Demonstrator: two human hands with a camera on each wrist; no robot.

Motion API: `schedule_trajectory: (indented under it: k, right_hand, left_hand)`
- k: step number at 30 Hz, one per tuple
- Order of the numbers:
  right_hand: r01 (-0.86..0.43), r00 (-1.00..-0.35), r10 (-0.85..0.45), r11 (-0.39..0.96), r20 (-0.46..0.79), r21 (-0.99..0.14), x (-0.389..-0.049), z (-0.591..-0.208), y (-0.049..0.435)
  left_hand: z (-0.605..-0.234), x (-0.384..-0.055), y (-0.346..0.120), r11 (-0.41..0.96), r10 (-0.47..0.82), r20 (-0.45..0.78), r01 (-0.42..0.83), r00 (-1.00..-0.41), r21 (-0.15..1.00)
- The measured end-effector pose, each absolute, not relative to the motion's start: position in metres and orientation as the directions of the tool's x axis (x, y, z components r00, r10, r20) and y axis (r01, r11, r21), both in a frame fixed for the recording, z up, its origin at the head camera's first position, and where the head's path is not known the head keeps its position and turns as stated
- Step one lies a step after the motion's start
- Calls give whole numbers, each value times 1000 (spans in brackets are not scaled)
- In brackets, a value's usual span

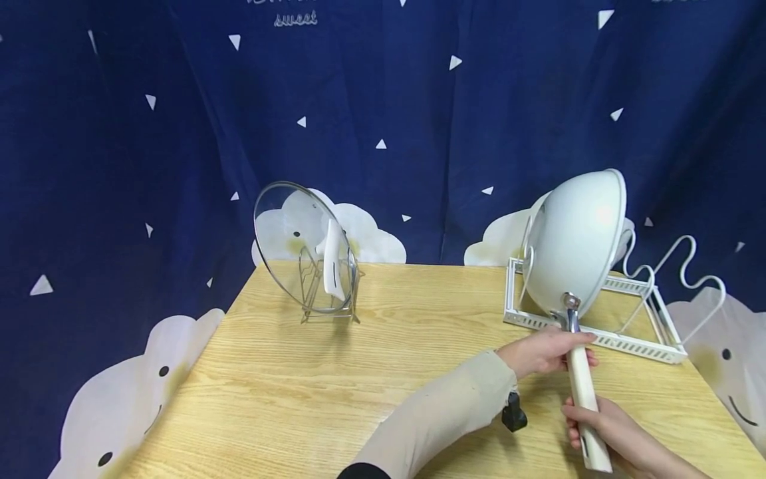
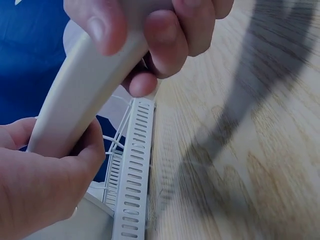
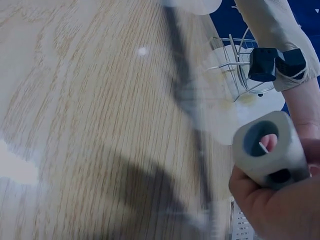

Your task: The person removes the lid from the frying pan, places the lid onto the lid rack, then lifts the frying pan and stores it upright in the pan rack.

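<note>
A white wok (image 1: 574, 239) stands tilted on its side among the wires of the white rack (image 1: 634, 344), its rounded outside turned left. Its long cream handle (image 1: 580, 379) points toward me. My left hand (image 1: 546, 350) grips the handle near the metal joint, fingers curled beneath it in the left wrist view. Farther down, close to the handle's end, my right hand (image 1: 616, 429) holds it with the thumb on top. The hollow handle end (image 3: 267, 147) shows in the right wrist view.
On the table's left, a glass lid (image 1: 287, 253) with a white handle (image 1: 332, 263) leans upright in a small wire stand (image 1: 308, 293). The wooden table (image 1: 287, 399) ends at a dark blue curtain (image 1: 371, 80). Curved white dividers (image 1: 688, 283) rise from the rack's right part.
</note>
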State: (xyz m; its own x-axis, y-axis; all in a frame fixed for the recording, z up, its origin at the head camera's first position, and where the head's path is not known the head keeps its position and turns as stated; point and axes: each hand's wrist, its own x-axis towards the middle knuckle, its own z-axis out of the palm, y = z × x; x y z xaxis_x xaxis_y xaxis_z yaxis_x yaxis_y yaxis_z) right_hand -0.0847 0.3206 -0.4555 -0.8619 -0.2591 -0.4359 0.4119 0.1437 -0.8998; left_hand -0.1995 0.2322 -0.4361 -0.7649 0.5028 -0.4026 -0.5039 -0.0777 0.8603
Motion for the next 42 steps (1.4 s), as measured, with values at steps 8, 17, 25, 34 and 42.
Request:
schedule_trajectory:
  k: [8,17,25,34,42]
  right_hand:
    - [390,-865,-280,150,-417,-908,-87,-456,323]
    - [386,-860,-301,143,-411,-911,-89,-460,323]
    - [361,-876,-258,207,-407,-909,-90,-456,323]
    - [202,-942,-59,690,-331,-695,-91,-442,325]
    - [58,-986,-34,852,-166,-520,-92,-418,333]
  left_hand:
    - [-437,-201,233,-61,507,-386,-479,-771,876]
    - [-435,-198,236,-49,466,-407,-482,-786,875]
    - [-431,-195,235,-27,441,-394,-450,-807,893]
    - [-429,-197,214,97,465,-344,-339,-816,936]
    - [-412,-207,163,220,566,-265,-166,-781,961]
